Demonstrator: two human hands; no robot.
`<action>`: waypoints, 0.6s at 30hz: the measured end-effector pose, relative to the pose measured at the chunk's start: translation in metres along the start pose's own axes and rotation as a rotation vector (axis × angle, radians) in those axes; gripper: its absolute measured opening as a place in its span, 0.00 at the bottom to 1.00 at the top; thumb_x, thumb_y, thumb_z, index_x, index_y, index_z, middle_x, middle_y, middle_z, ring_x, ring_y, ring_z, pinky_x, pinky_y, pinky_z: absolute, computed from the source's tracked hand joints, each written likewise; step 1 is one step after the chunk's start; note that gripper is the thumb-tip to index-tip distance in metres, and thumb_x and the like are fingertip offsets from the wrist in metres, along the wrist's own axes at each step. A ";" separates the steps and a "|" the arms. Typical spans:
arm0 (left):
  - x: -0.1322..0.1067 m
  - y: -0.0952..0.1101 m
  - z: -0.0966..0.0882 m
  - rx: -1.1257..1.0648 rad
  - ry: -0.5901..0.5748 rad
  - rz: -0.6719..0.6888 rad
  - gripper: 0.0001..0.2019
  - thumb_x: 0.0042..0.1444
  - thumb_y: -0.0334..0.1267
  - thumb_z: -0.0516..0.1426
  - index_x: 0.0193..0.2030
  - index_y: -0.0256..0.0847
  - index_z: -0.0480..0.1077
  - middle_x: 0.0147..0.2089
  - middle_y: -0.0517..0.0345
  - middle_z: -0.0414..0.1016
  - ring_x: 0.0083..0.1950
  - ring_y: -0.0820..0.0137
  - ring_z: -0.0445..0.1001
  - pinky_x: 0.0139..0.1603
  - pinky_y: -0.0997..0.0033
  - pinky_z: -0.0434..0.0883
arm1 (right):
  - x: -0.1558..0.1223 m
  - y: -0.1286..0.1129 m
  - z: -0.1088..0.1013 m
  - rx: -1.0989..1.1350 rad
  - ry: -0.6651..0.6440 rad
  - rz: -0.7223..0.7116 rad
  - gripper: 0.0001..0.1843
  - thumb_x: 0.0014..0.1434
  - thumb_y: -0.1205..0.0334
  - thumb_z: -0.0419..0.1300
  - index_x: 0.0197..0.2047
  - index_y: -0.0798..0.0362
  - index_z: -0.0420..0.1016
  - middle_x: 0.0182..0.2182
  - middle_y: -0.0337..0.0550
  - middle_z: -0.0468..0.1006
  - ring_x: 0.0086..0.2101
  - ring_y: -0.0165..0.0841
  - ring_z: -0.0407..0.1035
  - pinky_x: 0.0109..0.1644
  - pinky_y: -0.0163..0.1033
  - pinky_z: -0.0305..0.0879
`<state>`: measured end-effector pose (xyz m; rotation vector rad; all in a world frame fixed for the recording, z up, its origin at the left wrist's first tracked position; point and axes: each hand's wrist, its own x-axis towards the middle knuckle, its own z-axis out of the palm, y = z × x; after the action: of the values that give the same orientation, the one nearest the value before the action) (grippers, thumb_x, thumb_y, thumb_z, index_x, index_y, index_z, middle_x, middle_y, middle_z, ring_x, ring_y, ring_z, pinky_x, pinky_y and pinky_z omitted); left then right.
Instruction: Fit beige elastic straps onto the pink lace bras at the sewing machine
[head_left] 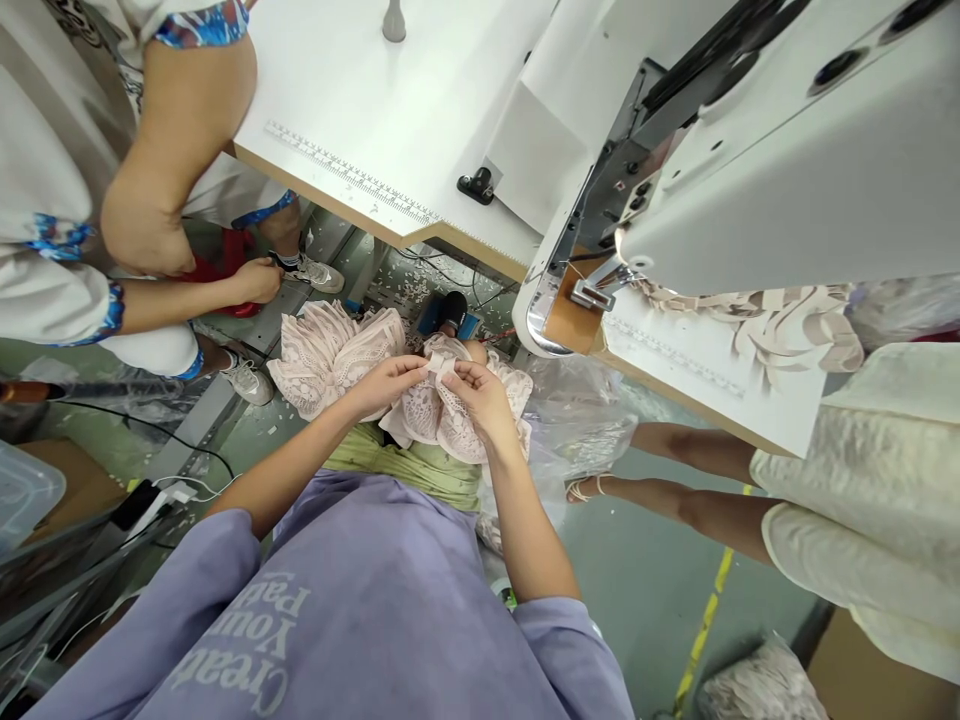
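Note:
Over my lap, my left hand [386, 385] and my right hand [484, 395] meet on a bunch of pale pink lace pieces [337, 355]. Both hands pinch a small whitish strip [439, 367] at the top of the lace bundle, fingers closed on it from either side. More lace spreads to the left of my left hand and under my right wrist. The lace rests on my green-clad knees [405, 470].
A white sewing machine [750, 130] stands on a white table [390, 120] with a printed ruler along its edge. One person crouches at the upper left [150, 200]; another sits at the right [862, 500]. Clear plastic bags [585, 420] lie on the floor.

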<state>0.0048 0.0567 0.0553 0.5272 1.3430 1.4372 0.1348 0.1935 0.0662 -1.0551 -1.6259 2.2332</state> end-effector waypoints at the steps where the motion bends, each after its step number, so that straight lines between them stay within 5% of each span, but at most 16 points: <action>1: 0.000 0.000 0.000 -0.005 -0.001 0.001 0.22 0.56 0.54 0.62 0.47 0.37 0.78 0.43 0.52 0.80 0.44 0.63 0.75 0.47 0.66 0.69 | 0.000 0.000 0.000 0.004 -0.002 -0.006 0.17 0.45 0.53 0.74 0.38 0.51 0.80 0.33 0.40 0.82 0.32 0.32 0.72 0.41 0.39 0.69; 18: 0.003 0.001 0.006 -0.062 0.018 0.007 0.20 0.53 0.53 0.65 0.42 0.36 0.79 0.39 0.53 0.79 0.43 0.65 0.73 0.45 0.69 0.67 | 0.000 0.000 -0.004 0.039 0.009 -0.007 0.18 0.43 0.53 0.75 0.37 0.51 0.81 0.32 0.38 0.81 0.32 0.31 0.71 0.40 0.37 0.67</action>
<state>0.0091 0.0622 0.0566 0.4797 1.3077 1.4880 0.1377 0.1963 0.0657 -1.0468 -1.5736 2.2432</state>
